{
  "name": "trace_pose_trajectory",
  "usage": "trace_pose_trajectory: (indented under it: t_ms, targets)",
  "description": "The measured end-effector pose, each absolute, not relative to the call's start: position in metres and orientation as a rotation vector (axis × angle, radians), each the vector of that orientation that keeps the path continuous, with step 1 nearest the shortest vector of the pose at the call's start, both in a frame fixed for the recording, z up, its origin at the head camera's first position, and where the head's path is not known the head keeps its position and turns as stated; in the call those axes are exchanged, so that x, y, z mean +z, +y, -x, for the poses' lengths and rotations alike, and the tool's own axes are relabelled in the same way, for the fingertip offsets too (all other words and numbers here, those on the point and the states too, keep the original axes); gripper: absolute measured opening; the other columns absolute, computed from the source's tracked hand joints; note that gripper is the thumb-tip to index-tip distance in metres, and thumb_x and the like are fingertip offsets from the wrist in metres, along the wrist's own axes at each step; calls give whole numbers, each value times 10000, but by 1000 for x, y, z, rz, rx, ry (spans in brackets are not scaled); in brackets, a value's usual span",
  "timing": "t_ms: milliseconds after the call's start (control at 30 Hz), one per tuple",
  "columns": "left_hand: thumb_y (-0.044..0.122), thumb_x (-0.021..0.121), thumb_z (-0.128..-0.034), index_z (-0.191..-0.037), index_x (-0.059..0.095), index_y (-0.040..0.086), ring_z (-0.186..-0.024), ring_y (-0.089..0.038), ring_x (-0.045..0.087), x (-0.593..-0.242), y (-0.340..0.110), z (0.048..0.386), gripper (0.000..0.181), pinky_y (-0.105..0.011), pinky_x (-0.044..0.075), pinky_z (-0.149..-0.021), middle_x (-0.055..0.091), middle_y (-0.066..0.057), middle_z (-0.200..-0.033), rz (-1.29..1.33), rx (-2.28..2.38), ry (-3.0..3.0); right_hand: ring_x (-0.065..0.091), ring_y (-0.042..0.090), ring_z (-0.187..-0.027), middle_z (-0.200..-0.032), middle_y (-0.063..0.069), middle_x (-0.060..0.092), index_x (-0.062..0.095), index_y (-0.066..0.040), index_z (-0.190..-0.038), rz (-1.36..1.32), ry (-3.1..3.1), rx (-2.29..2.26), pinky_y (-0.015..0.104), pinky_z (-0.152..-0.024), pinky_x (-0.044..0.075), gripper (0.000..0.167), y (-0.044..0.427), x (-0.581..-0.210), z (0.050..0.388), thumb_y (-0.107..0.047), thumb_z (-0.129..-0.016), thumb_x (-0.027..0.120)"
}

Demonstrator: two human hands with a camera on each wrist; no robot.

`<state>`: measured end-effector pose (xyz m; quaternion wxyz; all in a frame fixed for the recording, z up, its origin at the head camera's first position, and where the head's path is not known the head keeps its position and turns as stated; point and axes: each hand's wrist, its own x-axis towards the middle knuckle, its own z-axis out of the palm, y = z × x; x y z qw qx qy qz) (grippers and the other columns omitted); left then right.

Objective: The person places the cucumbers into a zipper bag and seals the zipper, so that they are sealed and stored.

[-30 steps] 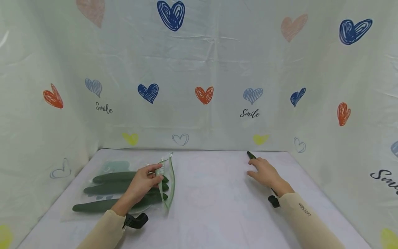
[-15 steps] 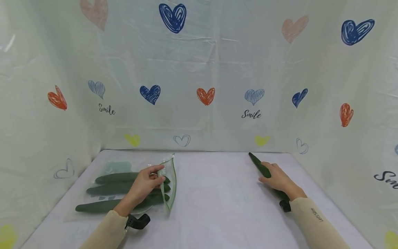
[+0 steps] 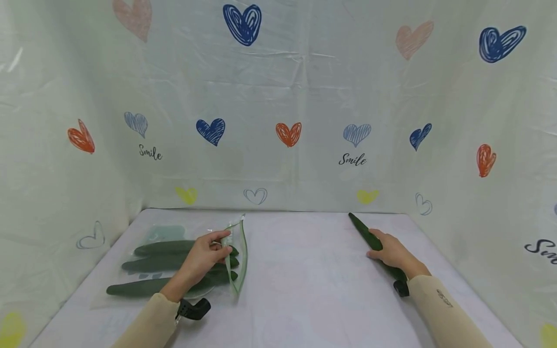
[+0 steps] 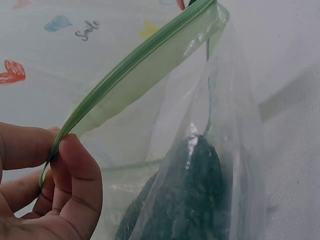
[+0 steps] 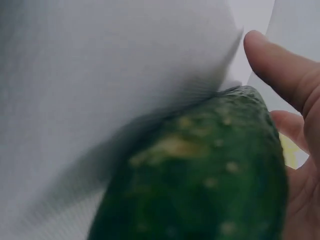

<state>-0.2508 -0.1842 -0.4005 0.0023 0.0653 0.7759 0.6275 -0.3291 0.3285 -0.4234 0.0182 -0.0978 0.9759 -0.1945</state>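
Observation:
My left hand (image 3: 200, 261) pinches the green-edged mouth of a clear zip bag (image 3: 243, 241). Thumb and fingers close on the green strip (image 4: 107, 85) in the left wrist view. Inside the bag lie several dark green cucumbers (image 3: 148, 263), partly behind my hand. On the right, my right hand (image 3: 393, 251) rests over another cucumber (image 3: 362, 228) lying slantwise on the table. The right wrist view shows the cucumber (image 5: 200, 175) up close, with my thumb (image 5: 275, 60) extended and a gap between them; my other fingers are partly hidden behind it.
The table (image 3: 296, 290) has a white cover. A patterned curtain (image 3: 304, 87) with hearts hangs along its back edge and at both sides. A black wrist device (image 3: 194, 309) sits below my left hand and another (image 3: 401, 288) by my right sleeve.
My right hand has moved right and toward me along the loose cucumber, exposing more of its far end. My left hand keeps its pinch on the bag; the view has shifted slightly.

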Motion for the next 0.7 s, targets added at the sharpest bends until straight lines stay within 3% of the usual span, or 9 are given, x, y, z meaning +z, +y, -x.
trace_pose_trajectory:
  t_ms: [433, 700]
  targets:
    - [26, 648, -892, -1371, 483, 1, -714, -182, 572, -400, -186, 252, 507, -326, 530, -672, 563, -95, -750, -212, 1964, 2440, 447, 533, -1158, -1265, 365, 474, 372, 41, -1411, 371, 3072, -624, 624, -919, 385, 673, 332, -428, 336, -168, -863, 701]
    - [-5, 631, -894, -1369, 483, -9, -703, -173, 563, -401, -185, 253, 498, -329, 531, -669, 556, -84, -757, -205, 1974, 2430, 516, 466, -1099, -1207, 339, 525, 407, -5, -1397, 396, 3049, -715, 594, -873, 420, 602, 326, -425, 331, -118, -870, 675]
